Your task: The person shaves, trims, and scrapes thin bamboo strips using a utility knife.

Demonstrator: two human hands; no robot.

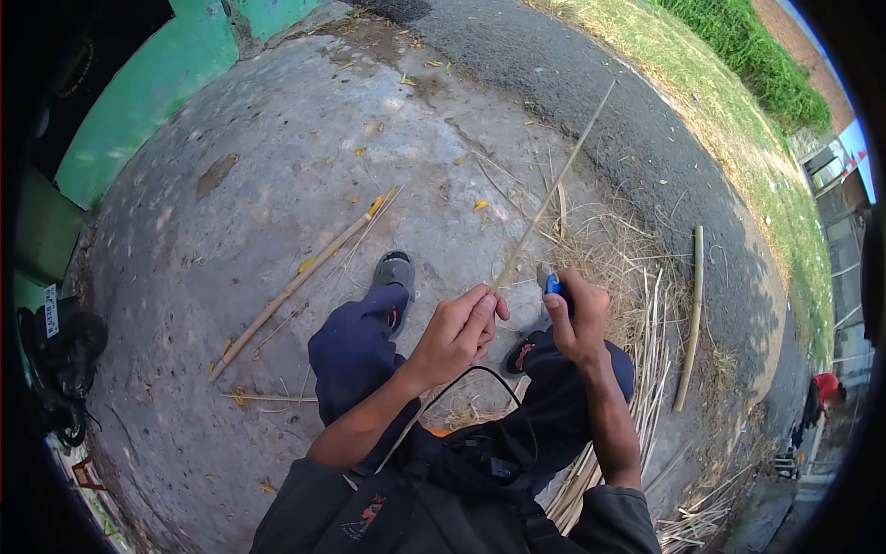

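Note:
A long thin bamboo strip (544, 205) slants from my lap up to the far right. My left hand (459, 331) is closed around it, with fingers and thumb pinching it near its middle. My right hand (583, 316) is wrapped round the blue handle of a knife (554, 285), its thumb lying along the near side. A short bit of greyish blade shows past the handle, just right of the strip. Whether the blade touches the strip I cannot tell. The lower end of the strip passes beside my left forearm.
Many split bamboo strips (648, 369) lie by my right leg, with pale shavings (604, 242) beyond. A bamboo pole (694, 319) lies farther right, another stick (300, 283) at left. A motorbike (63, 360) stands far left. A person in red (824, 388) is far right.

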